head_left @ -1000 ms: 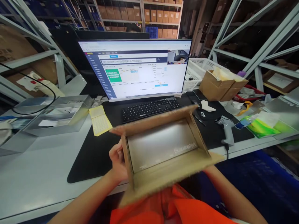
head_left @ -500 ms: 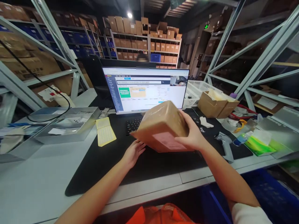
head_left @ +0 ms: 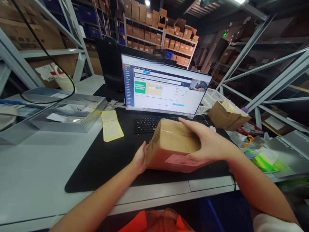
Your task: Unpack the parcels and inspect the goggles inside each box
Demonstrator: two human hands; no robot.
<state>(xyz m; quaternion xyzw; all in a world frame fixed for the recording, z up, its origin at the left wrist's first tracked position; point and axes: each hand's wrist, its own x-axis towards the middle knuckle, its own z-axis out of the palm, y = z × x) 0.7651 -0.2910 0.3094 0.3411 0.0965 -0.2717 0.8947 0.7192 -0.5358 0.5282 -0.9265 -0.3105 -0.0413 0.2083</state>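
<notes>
On the head camera, my only view, I have a brown carton (head_left: 175,141) just below the middle, over the black mat (head_left: 101,170); I can't tell whether its underside rests there or hangs slightly clear. Taking the carton as the clock's centre, the keyboard (head_left: 146,125) sits at ten, the monitor (head_left: 164,96) at twelve and the yellow card (head_left: 112,129) between nine and ten.

The right hand (head_left: 209,140) comes in at three o'clock, spread wide across that end: thumb at the near edge by the pink label (head_left: 177,159), fingers reaching to the far edge, so the carton is clasped between them. The left hand (head_left: 140,158) lies against the opposite end, between eight and nine; its fingers are mostly hidden, and I cannot tell how firmly they close.

I'd expect stiff walls that take a palm's pressure, with a little give at the corners. The glossy tape (head_left: 175,132) along the top is probably slicker than bare board, so I'd keep fingertips off it. Weight I can't read, the contents being hidden; I'd treat it as moderate and possibly fragile inside. I'd hold it palm to palm at the three and nine o'clock ends, fingers tucked beneath.
</notes>
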